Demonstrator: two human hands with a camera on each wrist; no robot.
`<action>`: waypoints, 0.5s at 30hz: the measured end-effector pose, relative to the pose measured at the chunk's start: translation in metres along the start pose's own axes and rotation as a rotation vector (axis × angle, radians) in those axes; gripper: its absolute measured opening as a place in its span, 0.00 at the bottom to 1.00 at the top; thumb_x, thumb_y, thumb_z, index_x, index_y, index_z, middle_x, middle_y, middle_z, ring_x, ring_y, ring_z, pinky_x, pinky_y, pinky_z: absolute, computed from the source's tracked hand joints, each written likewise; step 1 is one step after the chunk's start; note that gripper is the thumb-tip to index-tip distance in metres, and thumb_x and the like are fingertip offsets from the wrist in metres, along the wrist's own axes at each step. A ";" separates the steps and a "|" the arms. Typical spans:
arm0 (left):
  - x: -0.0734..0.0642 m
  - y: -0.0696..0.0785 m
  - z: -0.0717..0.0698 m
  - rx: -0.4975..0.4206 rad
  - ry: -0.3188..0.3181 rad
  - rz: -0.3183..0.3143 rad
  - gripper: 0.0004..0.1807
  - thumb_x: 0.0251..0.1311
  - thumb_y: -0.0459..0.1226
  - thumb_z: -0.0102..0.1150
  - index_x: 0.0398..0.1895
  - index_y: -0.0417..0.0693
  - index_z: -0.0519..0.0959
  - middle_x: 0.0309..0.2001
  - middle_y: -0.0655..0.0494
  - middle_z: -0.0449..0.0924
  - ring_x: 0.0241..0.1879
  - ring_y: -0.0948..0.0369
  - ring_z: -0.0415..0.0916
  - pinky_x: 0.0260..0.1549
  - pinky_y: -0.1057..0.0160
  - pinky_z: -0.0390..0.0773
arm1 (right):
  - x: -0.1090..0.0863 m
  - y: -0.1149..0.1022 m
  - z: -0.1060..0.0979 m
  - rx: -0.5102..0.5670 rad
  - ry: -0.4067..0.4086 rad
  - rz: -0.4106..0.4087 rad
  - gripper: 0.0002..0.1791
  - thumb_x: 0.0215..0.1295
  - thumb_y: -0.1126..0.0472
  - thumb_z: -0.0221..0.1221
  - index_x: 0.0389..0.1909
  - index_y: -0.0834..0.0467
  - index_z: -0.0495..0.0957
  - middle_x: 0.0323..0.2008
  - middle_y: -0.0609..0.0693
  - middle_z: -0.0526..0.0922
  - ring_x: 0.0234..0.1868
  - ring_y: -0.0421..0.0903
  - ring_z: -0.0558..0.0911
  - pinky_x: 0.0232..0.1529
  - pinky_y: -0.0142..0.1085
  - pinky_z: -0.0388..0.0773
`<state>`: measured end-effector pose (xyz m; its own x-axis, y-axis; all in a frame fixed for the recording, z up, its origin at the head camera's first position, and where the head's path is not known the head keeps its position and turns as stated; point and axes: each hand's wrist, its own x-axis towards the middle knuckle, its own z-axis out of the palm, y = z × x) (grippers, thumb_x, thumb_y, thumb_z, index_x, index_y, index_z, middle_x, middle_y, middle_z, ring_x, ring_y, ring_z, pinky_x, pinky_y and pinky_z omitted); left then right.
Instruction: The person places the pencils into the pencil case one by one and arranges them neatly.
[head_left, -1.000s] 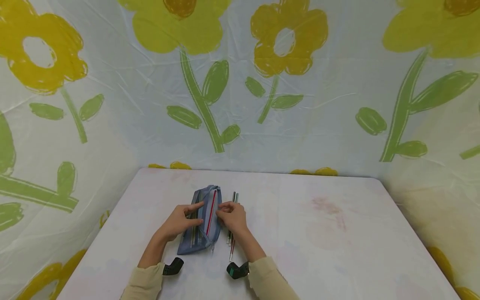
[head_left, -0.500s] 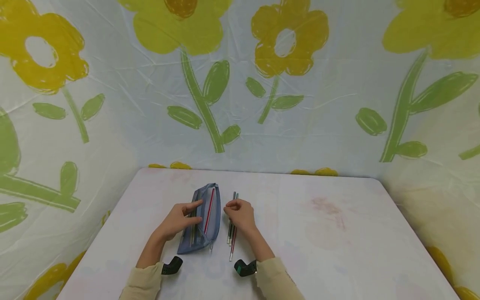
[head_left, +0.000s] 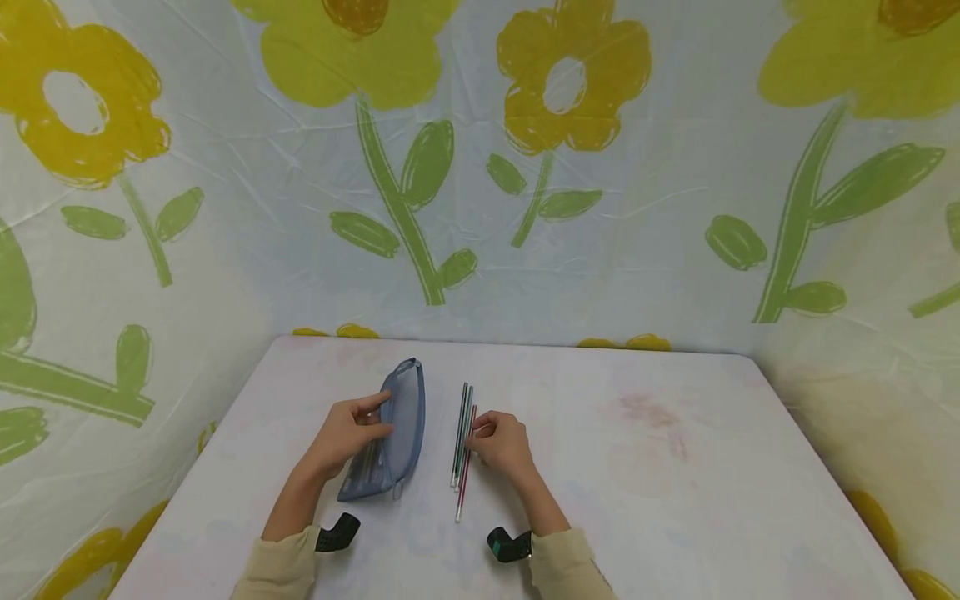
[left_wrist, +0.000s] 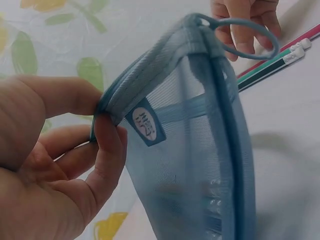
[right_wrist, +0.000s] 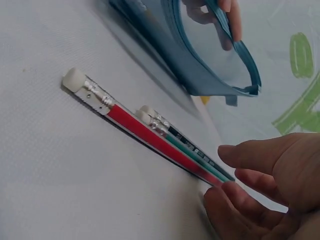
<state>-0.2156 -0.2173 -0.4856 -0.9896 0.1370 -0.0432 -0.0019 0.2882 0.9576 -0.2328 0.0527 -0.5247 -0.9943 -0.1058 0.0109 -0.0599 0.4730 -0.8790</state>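
Observation:
My left hand (head_left: 341, 437) pinches the top edge of a blue mesh pencil case (left_wrist: 170, 115) between thumb and fingers. The case (head_left: 407, 417) is tilted up on its side, and pencils inside show dimly through the mesh. To its right, a red pencil (right_wrist: 135, 125), a green pencil (right_wrist: 187, 147) and a dark pencil (right_wrist: 187, 136) lie close together on the table, white erasers toward me. Around their far part is my right hand (right_wrist: 272, 185), its thumb apart from the fingers. The fingertips are at the red pencil; whether they touch it is hard to tell.
A white table (head_left: 637, 500) carries everything, with a flower-patterned cloth (head_left: 600, 275) standing along its back and sides. Black wrist cameras (head_left: 510, 546) sit below both hands. A zipper pull (head_left: 397, 492) hangs from the case's near end.
My right hand has drawn away from the case to the right, over to the loose pencils. My left hand has moved left, tilting the case up; the red pencil in its opening is out of sight.

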 end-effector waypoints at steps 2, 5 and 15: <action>0.001 0.000 0.000 -0.004 -0.013 -0.002 0.34 0.57 0.29 0.65 0.68 0.37 0.68 0.58 0.34 0.71 0.50 0.49 0.73 0.44 0.60 0.75 | 0.000 0.002 0.001 0.008 -0.001 -0.001 0.11 0.51 0.66 0.71 0.34 0.64 0.82 0.24 0.50 0.79 0.18 0.41 0.76 0.20 0.35 0.75; 0.003 -0.003 0.001 -0.012 -0.033 -0.014 0.33 0.57 0.29 0.65 0.68 0.38 0.68 0.48 0.34 0.73 0.37 0.55 0.72 0.40 0.60 0.75 | 0.001 0.005 0.003 0.012 0.005 -0.010 0.11 0.50 0.66 0.72 0.33 0.64 0.82 0.23 0.49 0.79 0.19 0.41 0.76 0.20 0.35 0.75; 0.007 -0.009 0.001 -0.038 -0.036 -0.016 0.33 0.56 0.28 0.65 0.68 0.38 0.68 0.67 0.39 0.64 0.41 0.56 0.69 0.42 0.64 0.72 | 0.004 0.003 0.012 -0.117 0.033 -0.001 0.11 0.47 0.72 0.67 0.35 0.62 0.83 0.23 0.48 0.77 0.21 0.43 0.75 0.20 0.35 0.73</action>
<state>-0.2220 -0.2184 -0.4948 -0.9836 0.1670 -0.0685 -0.0241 0.2543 0.9668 -0.2355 0.0437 -0.5329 -0.9965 -0.0779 0.0290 -0.0685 0.5720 -0.8174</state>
